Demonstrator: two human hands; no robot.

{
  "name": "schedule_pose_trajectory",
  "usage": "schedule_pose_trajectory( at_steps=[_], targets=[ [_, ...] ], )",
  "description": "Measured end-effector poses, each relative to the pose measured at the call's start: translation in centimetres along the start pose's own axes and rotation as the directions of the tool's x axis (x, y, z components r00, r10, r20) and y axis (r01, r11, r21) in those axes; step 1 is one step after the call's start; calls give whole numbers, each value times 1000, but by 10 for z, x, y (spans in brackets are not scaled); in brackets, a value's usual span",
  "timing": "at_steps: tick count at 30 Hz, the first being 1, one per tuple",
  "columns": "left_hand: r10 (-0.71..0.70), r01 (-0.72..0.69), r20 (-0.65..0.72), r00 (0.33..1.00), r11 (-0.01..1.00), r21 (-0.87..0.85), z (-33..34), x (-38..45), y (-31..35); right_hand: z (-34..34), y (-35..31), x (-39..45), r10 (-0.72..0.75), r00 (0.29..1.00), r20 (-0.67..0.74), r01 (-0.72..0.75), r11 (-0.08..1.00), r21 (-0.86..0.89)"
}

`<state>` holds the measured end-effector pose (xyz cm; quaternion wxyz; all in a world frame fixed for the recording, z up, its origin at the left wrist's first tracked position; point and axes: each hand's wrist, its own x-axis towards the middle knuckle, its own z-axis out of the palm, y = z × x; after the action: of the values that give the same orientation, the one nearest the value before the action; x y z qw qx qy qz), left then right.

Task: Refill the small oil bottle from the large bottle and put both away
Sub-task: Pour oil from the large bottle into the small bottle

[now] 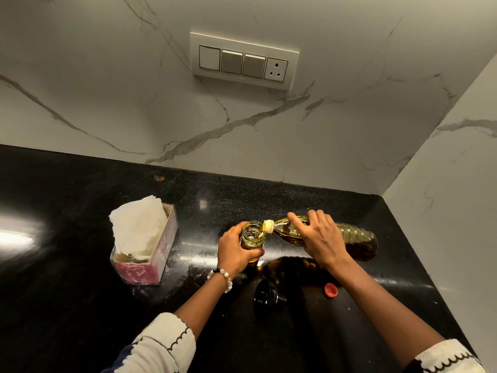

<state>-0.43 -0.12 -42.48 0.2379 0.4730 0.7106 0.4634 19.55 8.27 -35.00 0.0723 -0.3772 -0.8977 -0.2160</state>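
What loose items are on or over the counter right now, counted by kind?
Bottles: 2, the small oil bottle in the left hand and the large bottle tipped in the right hand
Caps: 2, a red cap and a black lid
Tissue boxes: 1
Total: 5

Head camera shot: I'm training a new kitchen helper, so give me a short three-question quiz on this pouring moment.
1. True or false: the large bottle is tipped almost flat, its neck over the small bottle.
2. Which hand steadies the small bottle? A) left hand B) right hand
3. What colour is the loose cap lying on the counter near the right forearm?

Key: 1 true; 2 A; 3 red.
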Motion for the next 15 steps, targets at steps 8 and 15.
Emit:
schedule_pose_trajectory(
  at_steps=[8, 15],
  targets=[
    [0, 0, 6, 1000, 1000, -4, 0, 0, -1, 0, 0, 0, -5, 1000, -6, 5, 1000, 8],
    [-3, 3, 4, 1000, 1000, -3, 1, 1, -3, -1, -1, -1, 0, 1000, -14, 0, 1000, 2]
  ],
)
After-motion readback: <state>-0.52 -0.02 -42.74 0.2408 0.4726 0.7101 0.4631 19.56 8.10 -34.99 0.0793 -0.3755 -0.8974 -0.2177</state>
